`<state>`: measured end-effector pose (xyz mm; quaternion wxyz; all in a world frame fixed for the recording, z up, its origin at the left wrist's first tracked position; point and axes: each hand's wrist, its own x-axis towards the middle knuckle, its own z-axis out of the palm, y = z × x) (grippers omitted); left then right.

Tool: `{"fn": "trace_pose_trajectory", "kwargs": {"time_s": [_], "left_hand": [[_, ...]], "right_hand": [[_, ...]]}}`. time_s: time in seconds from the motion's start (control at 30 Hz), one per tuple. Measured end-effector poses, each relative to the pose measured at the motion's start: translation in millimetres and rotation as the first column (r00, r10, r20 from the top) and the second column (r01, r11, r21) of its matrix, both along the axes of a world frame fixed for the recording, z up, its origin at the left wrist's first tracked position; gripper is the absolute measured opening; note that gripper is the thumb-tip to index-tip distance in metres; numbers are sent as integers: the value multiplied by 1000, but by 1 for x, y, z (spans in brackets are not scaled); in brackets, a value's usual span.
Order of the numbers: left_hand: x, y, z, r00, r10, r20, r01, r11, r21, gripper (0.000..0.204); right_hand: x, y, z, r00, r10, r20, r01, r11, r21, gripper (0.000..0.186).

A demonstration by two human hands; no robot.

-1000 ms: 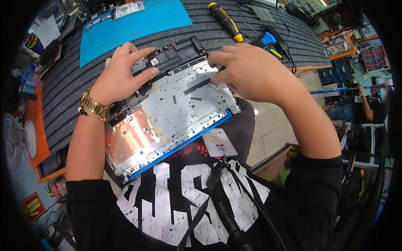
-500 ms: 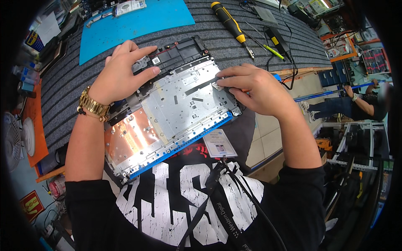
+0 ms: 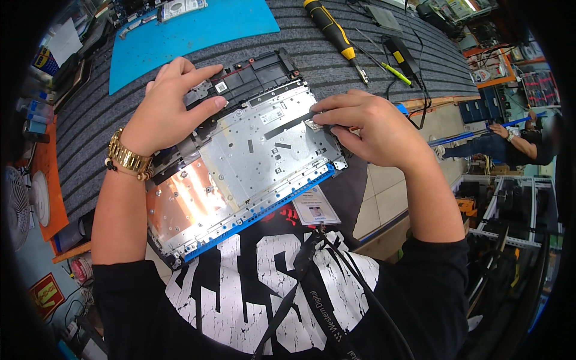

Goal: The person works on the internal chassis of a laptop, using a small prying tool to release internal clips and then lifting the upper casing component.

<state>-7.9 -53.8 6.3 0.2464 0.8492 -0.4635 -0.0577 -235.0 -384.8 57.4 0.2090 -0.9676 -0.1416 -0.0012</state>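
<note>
The frame (image 3: 258, 156), a bare metal laptop shell, tilts from the bench edge toward the shirt (image 3: 210, 300), perhaps so that its inner face stays in easy view. The left hand (image 3: 171, 111) lies across its far left part, thumb and forefinger wide apart, likely steadying it; the right hand (image 3: 372, 123) bunches its fingertips at the right side, but what they pinch I cannot tell. Beyond, the ribbed grey bench (image 3: 294, 39) carries a screwdriver (image 3: 330, 29) and blue mat (image 3: 186, 51); a person (image 3: 519, 150) is off right, a fan (image 3: 19, 204) left
</note>
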Motion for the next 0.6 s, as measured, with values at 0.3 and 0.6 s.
{"fn": "trace_pose_trajectory", "kwargs": {"time_s": [0.3, 0.6], "left_hand": [[2, 1, 2, 998, -28, -48, 27, 1000, -12, 64], [1, 4, 8, 996, -38, -86, 41, 999, 29, 67]], "right_hand": [[-4, 6, -3, 999, -30, 36, 30, 999, 15, 28], [0, 8, 4, 995, 52, 85, -42, 991, -124, 24]]}}
